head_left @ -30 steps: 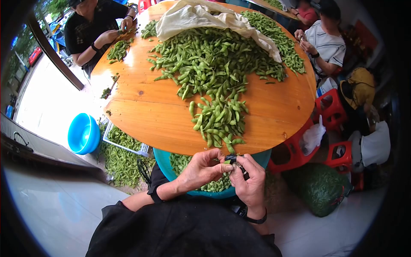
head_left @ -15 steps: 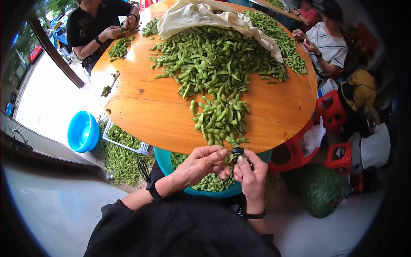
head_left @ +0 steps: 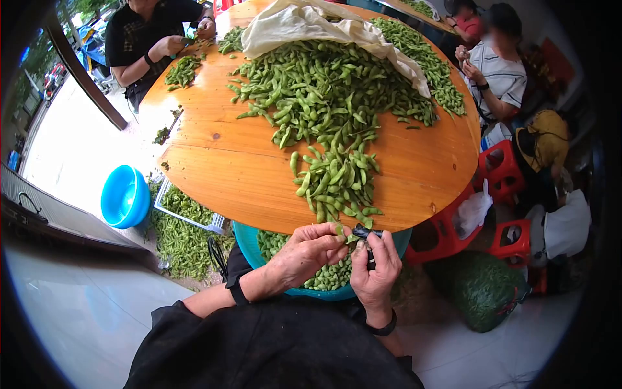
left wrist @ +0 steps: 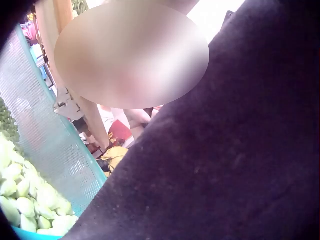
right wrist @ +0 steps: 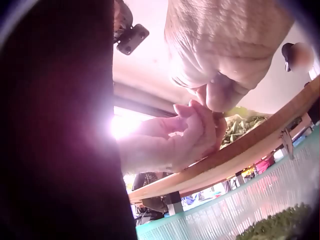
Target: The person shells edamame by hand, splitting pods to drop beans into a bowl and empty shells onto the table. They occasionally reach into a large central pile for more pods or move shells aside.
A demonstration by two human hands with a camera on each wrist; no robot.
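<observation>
In the head view my left hand (head_left: 304, 254) pinches a green pod (head_left: 350, 238) between thumb and fingertips at the table's near edge. Beside it my right hand (head_left: 376, 271) has its fingers curled round a small black item (head_left: 367, 231) that meets the pod's right end; what it is I cannot tell. Below both hands a teal basket (head_left: 243, 243) holds shelled green beans (head_left: 329, 277). A heap of pods (head_left: 324, 91) spreads over the wooden table (head_left: 227, 168), its near end close to my fingers. Both hands show close together in the right wrist view.
A cream cloth (head_left: 291, 26) lies over the heap's far side. On the floor at left are a blue basin (head_left: 125, 196) and a white crate (head_left: 188, 220) among pods. Red stools (head_left: 447, 227) and a green sack (head_left: 483, 292) stand at right. People sit at the table's far left and right.
My hands parted slightly at half a second ago and are close together again now, with the pod against the black item. The right hand has turned a little.
</observation>
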